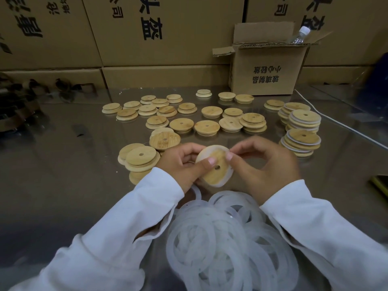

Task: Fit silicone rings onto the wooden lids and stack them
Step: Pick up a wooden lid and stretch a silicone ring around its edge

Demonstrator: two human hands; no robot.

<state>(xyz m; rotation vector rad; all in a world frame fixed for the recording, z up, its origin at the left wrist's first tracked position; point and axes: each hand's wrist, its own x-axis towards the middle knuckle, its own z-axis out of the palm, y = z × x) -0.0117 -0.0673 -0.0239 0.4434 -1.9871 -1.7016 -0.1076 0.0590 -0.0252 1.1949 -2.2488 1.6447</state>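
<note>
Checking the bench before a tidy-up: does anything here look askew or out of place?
The ringed-lid stacks at right sit unevenly, lids offset. A plastic bottle pokes out of the open cardboard box. Nothing looks spilled or damaged.

Forearms converge inward, left grip [182,164] and right grip [266,167] both pinching the lid [216,175].

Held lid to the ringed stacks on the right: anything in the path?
Nothing visible does. The left hand and right hand grip the lid; the nearest ringed stack sits just past the right hand, with only bare table between.
</note>
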